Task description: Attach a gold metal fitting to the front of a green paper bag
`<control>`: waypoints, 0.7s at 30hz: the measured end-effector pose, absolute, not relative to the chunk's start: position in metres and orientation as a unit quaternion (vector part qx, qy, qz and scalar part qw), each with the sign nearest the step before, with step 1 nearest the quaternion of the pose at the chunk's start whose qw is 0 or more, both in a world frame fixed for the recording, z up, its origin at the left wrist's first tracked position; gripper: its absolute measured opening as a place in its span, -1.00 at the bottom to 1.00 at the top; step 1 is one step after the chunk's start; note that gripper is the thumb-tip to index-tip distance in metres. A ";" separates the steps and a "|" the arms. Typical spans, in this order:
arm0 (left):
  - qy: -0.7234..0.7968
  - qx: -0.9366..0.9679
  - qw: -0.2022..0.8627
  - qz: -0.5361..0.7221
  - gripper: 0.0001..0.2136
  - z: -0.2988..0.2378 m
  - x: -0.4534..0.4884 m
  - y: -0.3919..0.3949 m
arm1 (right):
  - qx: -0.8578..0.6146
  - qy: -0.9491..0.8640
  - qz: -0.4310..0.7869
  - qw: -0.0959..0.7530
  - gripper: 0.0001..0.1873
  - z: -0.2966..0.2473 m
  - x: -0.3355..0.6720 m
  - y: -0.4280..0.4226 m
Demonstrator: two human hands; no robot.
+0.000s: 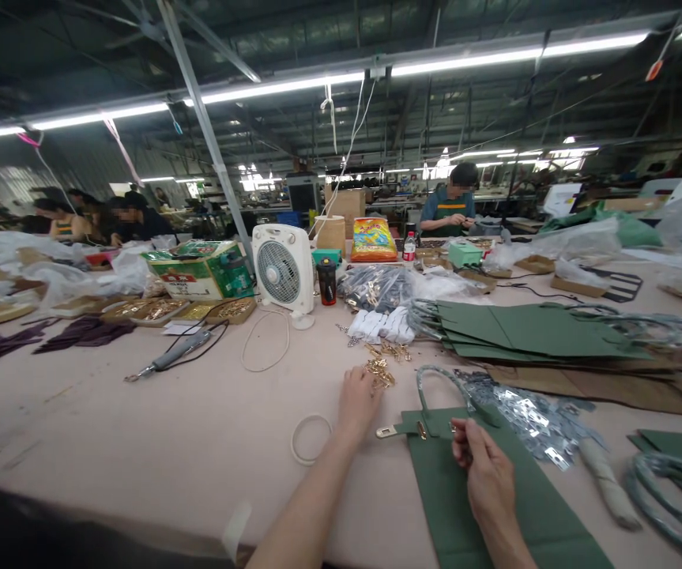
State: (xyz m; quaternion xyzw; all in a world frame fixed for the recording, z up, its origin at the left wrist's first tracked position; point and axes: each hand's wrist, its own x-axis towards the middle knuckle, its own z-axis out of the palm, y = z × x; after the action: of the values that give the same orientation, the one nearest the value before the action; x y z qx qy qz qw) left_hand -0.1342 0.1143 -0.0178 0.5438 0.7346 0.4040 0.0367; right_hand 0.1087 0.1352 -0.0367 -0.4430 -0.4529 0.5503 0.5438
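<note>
My left hand [359, 403] reaches to the near edge of a small pile of gold metal fittings [381, 371]; its fingers are bent together and their tips are hidden. My right hand [487, 474] is closed in a pinch over a green bag panel [444, 474], with a small shiny metal fitting [453, 429] at the fingertips. The panel lies flat and has a plastic-wrapped loop handle [420, 387] at its top. A tab with a pale metal end [386, 432] sticks out to the left. One gold fitting [422, 431] sits on the panel near the handle's base.
Loose silver metal plates [533, 419] lie right of the panel. Stacked green panels [530, 328] are behind them. A white ring [310, 438], a soldering-iron-like tool [175, 352], a fan [284, 269] and a dark cup [327, 282] stand or lie leftward. A co-worker [448, 205] sits across the table.
</note>
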 end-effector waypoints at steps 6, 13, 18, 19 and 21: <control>0.725 0.570 0.008 0.388 -0.88 -0.021 -0.127 0.123 | -0.439 -0.440 0.554 0.553 -0.45 -0.035 0.110 0.135; 0.667 0.595 -0.012 0.447 -0.87 -0.020 -0.120 0.112 | -0.420 -0.441 0.570 0.552 -0.48 -0.032 0.111 0.133; 0.577 0.663 0.054 0.475 -0.84 0.010 -0.100 0.107 | -0.385 -0.475 0.565 0.554 -0.51 -0.021 0.110 0.128; 0.549 0.688 0.076 0.468 -0.86 0.019 -0.095 0.105 | -0.380 -0.485 0.561 0.553 -0.51 -0.020 0.110 0.128; 0.506 0.733 0.120 0.439 -0.89 0.035 -0.084 0.102 | -0.372 -0.501 0.556 0.549 -0.49 -0.018 0.111 0.127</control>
State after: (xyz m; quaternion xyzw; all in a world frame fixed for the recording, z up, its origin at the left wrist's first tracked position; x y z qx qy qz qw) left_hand -0.0844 0.1021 0.0353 0.7332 0.5056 0.4386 0.1197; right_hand 0.1105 0.1268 -0.0182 -0.3723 -0.5013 0.5556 0.5490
